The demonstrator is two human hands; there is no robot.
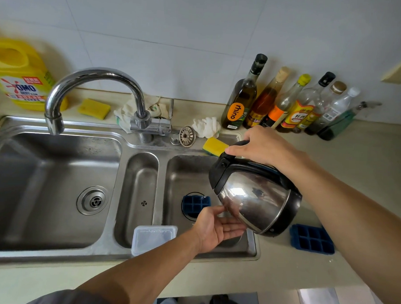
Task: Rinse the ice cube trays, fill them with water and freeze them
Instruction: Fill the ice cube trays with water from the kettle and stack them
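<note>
A steel kettle (257, 200) with a black lid and handle hangs tilted over the right sink basin (182, 171). My right hand (262, 145) grips its handle from above. My left hand (217, 228) lies open, palm up, with its fingers against the kettle's lower side. Under the kettle, a dark blue ice cube tray (193, 205) sits on the basin floor over the drain, partly hidden by my left hand and the kettle. A second dark blue ice cube tray (311, 239) rests on the counter to the right of the sink.
A clear plastic container (153, 238) sits at the front of the narrow middle basin. The faucet (94, 87) arcs over the large left basin (56, 180). Sponges, rags and a drain strainer (187, 136) lie behind the sink. Several bottles (286, 105) line the back wall; a yellow detergent jug (19, 75) stands far left.
</note>
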